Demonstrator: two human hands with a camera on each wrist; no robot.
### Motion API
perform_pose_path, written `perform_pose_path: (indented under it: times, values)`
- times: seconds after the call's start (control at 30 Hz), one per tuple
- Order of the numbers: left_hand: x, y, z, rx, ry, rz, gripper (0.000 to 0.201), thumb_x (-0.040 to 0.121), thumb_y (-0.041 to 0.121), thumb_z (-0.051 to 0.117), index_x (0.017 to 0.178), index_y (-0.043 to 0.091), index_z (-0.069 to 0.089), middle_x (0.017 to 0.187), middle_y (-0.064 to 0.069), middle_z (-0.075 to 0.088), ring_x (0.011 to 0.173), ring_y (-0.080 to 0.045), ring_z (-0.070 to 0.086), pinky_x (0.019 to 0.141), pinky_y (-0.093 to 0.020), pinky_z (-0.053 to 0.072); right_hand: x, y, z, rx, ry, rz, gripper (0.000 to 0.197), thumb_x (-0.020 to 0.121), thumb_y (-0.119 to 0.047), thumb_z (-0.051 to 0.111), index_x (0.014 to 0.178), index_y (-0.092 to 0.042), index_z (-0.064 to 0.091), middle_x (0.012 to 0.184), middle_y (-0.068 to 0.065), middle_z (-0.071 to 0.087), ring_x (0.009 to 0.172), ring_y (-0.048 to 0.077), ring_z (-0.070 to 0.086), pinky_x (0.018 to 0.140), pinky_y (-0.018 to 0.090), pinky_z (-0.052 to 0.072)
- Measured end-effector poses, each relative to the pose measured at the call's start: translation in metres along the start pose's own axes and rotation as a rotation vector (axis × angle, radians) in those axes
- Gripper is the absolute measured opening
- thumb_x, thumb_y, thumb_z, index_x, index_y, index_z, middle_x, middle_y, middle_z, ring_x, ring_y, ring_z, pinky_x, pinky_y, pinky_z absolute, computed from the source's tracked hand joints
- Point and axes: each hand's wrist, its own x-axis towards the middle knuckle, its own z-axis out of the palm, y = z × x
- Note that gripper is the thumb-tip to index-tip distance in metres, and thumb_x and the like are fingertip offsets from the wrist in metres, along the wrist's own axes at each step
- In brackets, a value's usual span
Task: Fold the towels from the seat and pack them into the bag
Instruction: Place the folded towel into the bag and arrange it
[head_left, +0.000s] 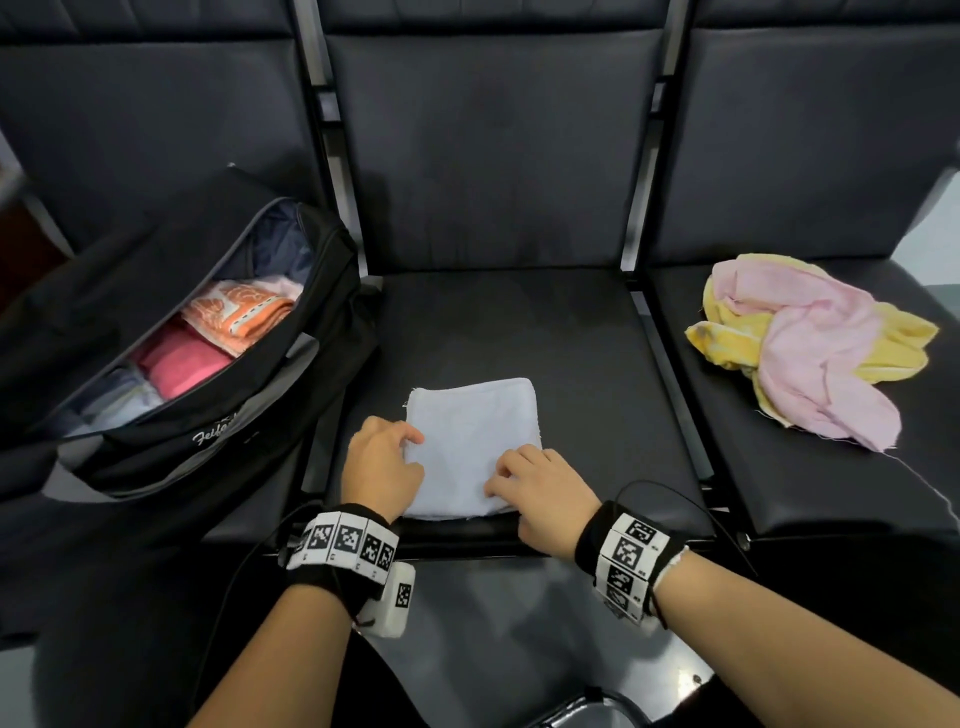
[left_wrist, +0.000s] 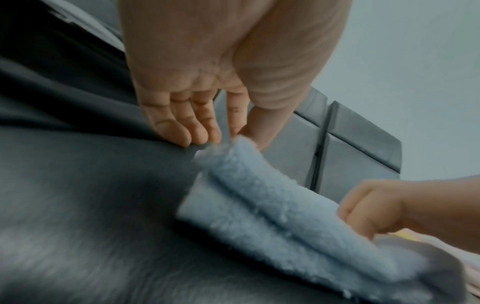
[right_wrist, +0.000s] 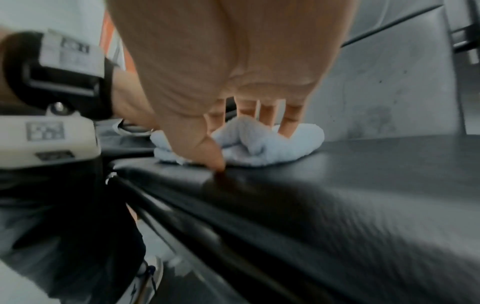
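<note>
The folded towel (head_left: 470, 447) lies at the seat's (head_left: 597, 364) front edge, left hand (head_left: 382, 467) pinching its left side, right hand (head_left: 545, 499) pinching its front corner, bag (head_left: 156, 291) nearer the left hand

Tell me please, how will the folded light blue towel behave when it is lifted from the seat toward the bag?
The light blue towel is soft terry in stacked layers, so it will probably sag and open unless held from both sides. It looks light for its size. The seat is smooth, so it may slide when pushed. The left hand and right hand already touch it.
</note>
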Motion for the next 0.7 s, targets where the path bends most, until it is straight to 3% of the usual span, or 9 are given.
perform_pose_path:
  times: [0.07, 0.1, 0.17, 0.2, 0.3, 0.4, 0.5, 0.6, 0.7]
  values:
    - [-0.007, 0.015, 0.001, 0.037, -0.079, 0.112, 0.027, 0.076, 0.011, 0.063, 0.097, 0.025, 0.074, 0.101, 0.009, 0.053, 0.103, -0.02, 0.053, 0.092, -0.031, 0.047, -0.001, 0.002, 0.004, -0.01, 0.042, 0.0, 0.046, 0.065, -0.003, 0.06, 0.105, -0.026, 0.06, 0.104, -0.002, 0.054, 0.092, 0.023, 0.053, 0.073, 0.031, 0.043]
    - [-0.011, 0.022, 0.003, 0.068, -0.162, 0.14, 0.028, 0.074, 0.027, 0.063, 0.099, 0.029, 0.074, 0.103, 0.012, 0.055, 0.106, -0.017, 0.051, 0.094, -0.031, 0.046, 0.0, 0.003, 0.005, -0.012, 0.053, -0.001, 0.045, 0.066, -0.001, 0.06, 0.104, -0.025, 0.06, 0.102, -0.001, 0.055, 0.091, 0.024, 0.054, 0.071, 0.033, 0.045]
    - [-0.021, 0.033, 0.009, 0.206, -0.329, 0.152, 0.055, 0.061, 0.058, 0.051, 0.11, 0.038, 0.069, 0.114, 0.018, 0.053, 0.113, -0.012, 0.046, 0.097, -0.03, 0.042, 0.004, 0.006, 0.003, -0.014, 0.039, 0.007, 0.04, 0.07, 0.0, 0.058, 0.105, -0.02, 0.062, 0.103, 0.002, 0.057, 0.092, 0.026, 0.054, 0.071, 0.036, 0.047]
    - [-0.024, 0.036, 0.014, 0.299, -0.372, 0.158, 0.064, 0.058, 0.063, 0.049, 0.116, 0.04, 0.065, 0.119, 0.019, 0.05, 0.115, -0.012, 0.044, 0.098, -0.031, 0.04, 0.007, 0.007, 0.0, 0.001, 0.025, 0.025, 0.039, 0.074, 0.0, 0.055, 0.108, -0.018, 0.062, 0.106, 0.003, 0.058, 0.096, 0.027, 0.053, 0.073, 0.038, 0.047]
    - [-0.027, 0.034, 0.026, 0.415, -0.329, 0.212, 0.063, 0.064, 0.056, 0.065, 0.123, 0.039, 0.056, 0.123, 0.015, 0.046, 0.115, -0.015, 0.044, 0.097, -0.031, 0.039, 0.013, 0.011, -0.009, 0.187, 0.029, 0.158, 0.036, 0.082, -0.001, 0.049, 0.11, -0.018, 0.065, 0.108, 0.002, 0.061, 0.102, 0.024, 0.054, 0.08, 0.038, 0.048]
    - [-0.024, 0.031, 0.028, 0.471, -0.218, 0.203, 0.047, 0.077, 0.034, 0.068, 0.122, 0.036, 0.057, 0.121, 0.01, 0.051, 0.112, -0.018, 0.049, 0.094, -0.031, 0.042, 0.012, 0.017, -0.02, 0.48, 0.134, 0.231, 0.03, 0.081, 0.002, 0.054, 0.1, -0.015, 0.071, 0.095, 0.002, 0.069, 0.09, 0.02, 0.061, 0.082, 0.032, 0.049]
    - [-0.018, 0.03, 0.022, 0.458, -0.141, 0.166, 0.024, 0.081, 0.015, 0.057, 0.099, 0.03, 0.062, 0.102, 0.006, 0.061, 0.099, -0.023, 0.06, 0.079, -0.032, 0.047, 0.007, 0.026, -0.028, 0.629, 0.175, 0.248, 0.034, 0.078, 0.004, 0.056, 0.1, -0.017, 0.071, 0.092, -0.005, 0.069, 0.086, 0.01, 0.063, 0.079, 0.018, 0.048]
    - [-0.01, 0.025, 0.007, 0.209, -0.222, 0.114, 0.01, 0.075, 0.017, 0.062, 0.082, 0.024, 0.061, 0.077, 0.005, 0.064, 0.079, -0.021, 0.062, 0.066, -0.028, 0.042, 0.002, 0.04, -0.032, 0.747, 0.2, 0.345, 0.045, 0.077, 0.0, 0.056, 0.108, -0.03, 0.069, 0.105, -0.01, 0.067, 0.096, -0.001, 0.061, 0.082, 0.008, 0.044]
    - [-0.002, 0.017, -0.01, -0.152, -0.312, 0.057, 0.014, 0.069, 0.015, 0.07, 0.081, 0.022, 0.067, 0.076, 0.007, 0.067, 0.07, -0.011, 0.059, 0.062, -0.02, 0.044, -0.002, 0.057, -0.036, 0.871, 0.23, 0.356, 0.05, 0.076, 0.0, 0.06, 0.105, -0.04, 0.064, 0.107, -0.005, 0.068, 0.097, 0.009, 0.065, 0.084, 0.02, 0.051]
